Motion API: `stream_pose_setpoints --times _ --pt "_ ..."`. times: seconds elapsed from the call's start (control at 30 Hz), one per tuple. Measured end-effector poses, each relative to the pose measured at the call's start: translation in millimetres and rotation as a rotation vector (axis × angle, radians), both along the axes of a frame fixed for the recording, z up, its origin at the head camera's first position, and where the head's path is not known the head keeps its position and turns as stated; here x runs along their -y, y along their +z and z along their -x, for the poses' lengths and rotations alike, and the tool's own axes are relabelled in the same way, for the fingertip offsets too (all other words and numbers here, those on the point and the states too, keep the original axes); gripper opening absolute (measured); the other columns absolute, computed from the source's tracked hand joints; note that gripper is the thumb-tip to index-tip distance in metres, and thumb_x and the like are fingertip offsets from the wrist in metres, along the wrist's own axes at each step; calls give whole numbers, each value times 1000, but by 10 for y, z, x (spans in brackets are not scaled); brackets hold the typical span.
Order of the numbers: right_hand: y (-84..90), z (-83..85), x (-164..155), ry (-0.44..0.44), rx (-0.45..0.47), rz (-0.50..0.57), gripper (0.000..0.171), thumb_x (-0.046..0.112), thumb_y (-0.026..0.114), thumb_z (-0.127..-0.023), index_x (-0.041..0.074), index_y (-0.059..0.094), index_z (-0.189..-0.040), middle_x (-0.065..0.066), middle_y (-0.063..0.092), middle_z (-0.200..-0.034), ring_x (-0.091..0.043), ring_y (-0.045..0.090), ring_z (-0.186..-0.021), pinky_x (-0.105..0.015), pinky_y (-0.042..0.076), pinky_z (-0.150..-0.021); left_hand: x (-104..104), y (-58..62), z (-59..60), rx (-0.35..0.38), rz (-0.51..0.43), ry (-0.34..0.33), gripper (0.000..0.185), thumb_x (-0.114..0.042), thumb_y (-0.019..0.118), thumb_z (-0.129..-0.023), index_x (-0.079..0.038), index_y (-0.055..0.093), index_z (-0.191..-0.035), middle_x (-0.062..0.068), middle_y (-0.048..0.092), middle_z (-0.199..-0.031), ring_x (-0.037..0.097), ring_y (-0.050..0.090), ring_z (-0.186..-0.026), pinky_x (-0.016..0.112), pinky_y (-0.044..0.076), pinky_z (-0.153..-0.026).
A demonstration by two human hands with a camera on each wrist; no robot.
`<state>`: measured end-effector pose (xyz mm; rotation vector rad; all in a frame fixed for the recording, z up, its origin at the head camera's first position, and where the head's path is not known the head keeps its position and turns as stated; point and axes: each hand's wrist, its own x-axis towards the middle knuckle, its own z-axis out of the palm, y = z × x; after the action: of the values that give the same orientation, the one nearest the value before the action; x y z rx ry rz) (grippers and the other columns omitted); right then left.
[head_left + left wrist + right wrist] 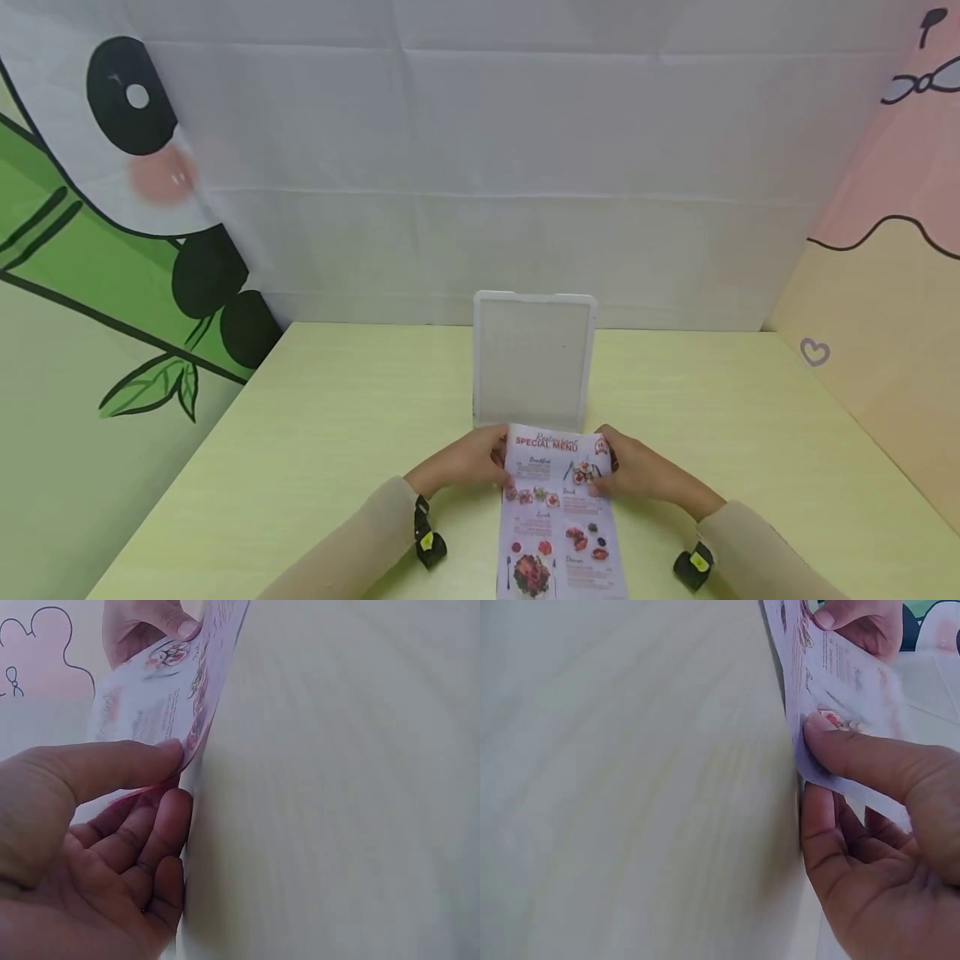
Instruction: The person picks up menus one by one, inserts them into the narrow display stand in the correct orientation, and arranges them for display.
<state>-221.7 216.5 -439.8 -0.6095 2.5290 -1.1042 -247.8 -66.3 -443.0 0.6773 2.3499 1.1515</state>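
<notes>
A printed paper menu (558,517) headed "Special Menu" lies toward the front of the table, its upper part lifted and bent up off the surface. My left hand (480,457) pinches its left edge, thumb on the printed face and fingers beneath. On the opposite edge my right hand (626,467) pinches it the same way. Both wrist views show the thumbs on top, with the menu (150,709) curving up from the tabletop. Just beyond the menu's top edge stands a white-framed rectangular board (532,362), upright and leaning slightly back; neither hand touches it.
The pale yellow table (360,392) runs back to a white sheet (525,167) hung behind it. Painted walls flank it, with a green panda mural (135,242) at left and a pink and cream one (885,242) at right.
</notes>
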Motion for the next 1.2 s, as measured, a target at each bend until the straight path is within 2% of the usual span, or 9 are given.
stream_pose_setpoints --times 0.17,0.4,0.83,1.03,1.2 --pt "10 3 -8 4 18 19 45 19 77 -80 1 52 -112 -1 66 -92 -13 60 -81 -22 47 -69 8 -12 17 -11 -23 -2 34 3 75 -75 -5 64 -106 2 65 -85 13 57 -73 23 50 -63" --pt "-2 17 -20 16 34 27 21 19 75 -82 5 68 -96 -1 69 -86 -12 55 -73 -20 43 -61 28 -28 21 -40 -2 -19 24 2 74 -76 -3 69 -99 1 66 -80 11 54 -68 21 47 -58" --pt "5 59 -50 9 62 84 21 19 71 -87 4 70 -101 -4 70 -86 -12 58 -74 -20 47 -60 62 63 22 -9 2 3 22 -2 74 -79 -1 70 -101 6 72 -90 11 58 -72 23 48 -62" --pt "9 65 -55 33 107 135 25 19 69 -89 1 68 -105 -8 71 -88 -15 63 -74 -23 52 -59 75 71 26 -2 1 7 13 -3 73 -81 1 70 -94 7 72 -85 12 53 -66 22 43 -59" --pt "26 70 -58 58 130 177 28 19 67 -91 -1 65 -110 -11 72 -92 -17 67 -78 -27 56 -62 88 73 34 11 -3 10 11 -4 72 -83 0 71 -93 6 72 -82 11 54 -64 21 43 -57"
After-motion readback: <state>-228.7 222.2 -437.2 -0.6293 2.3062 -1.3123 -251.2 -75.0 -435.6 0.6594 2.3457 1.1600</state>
